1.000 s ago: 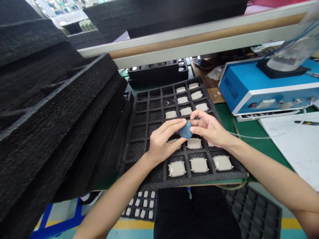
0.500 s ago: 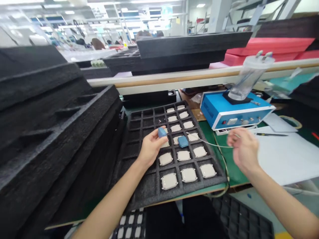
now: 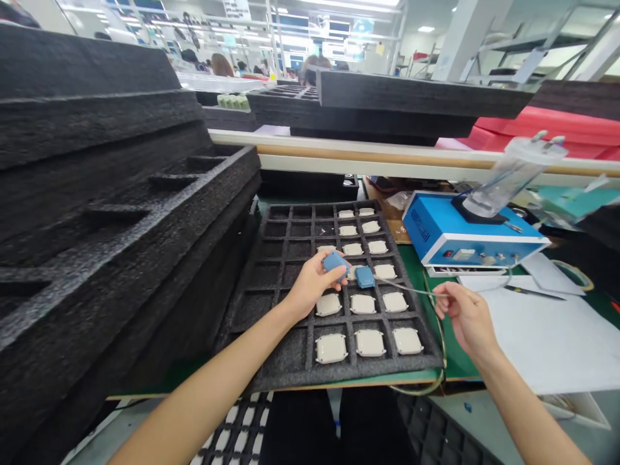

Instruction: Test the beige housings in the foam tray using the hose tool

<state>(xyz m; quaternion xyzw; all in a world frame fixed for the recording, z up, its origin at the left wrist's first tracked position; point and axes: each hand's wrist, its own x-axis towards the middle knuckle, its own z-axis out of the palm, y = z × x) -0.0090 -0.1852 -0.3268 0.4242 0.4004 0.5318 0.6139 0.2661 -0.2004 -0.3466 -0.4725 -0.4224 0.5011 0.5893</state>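
My left hand [image 3: 312,287] is closed around a blue rounded-square case [image 3: 336,263], held tilted above the black foam tray [image 3: 276,371]. A second blue case [image 3: 365,277] sits just right of it, over the tray's cells. My right hand [image 3: 467,316], right of the tray, pinches a thin grey cord [image 3: 411,289]. The cord stretches left to the edge of the second blue case; I cannot tell whether it is attached. Several off-white rounded-square cases [image 3: 370,343] with small corner lugs lie in the tray's right-hand compartments.
Stacked black foam trays [image 3: 145,258] rise at the left. A blue bench device [image 3: 477,232] with a clear cylinder [image 3: 504,177] on top stands at the back right. Paper sheets [image 3: 537,342] and a black pen [image 3: 535,293] lie at the right. A shelf rail [image 3: 378,158] crosses behind.
My left hand has turned the blue case so its flat face shows more. My right hand has shifted its pinch on the cord, which is now straighter. The whole view has shifted.
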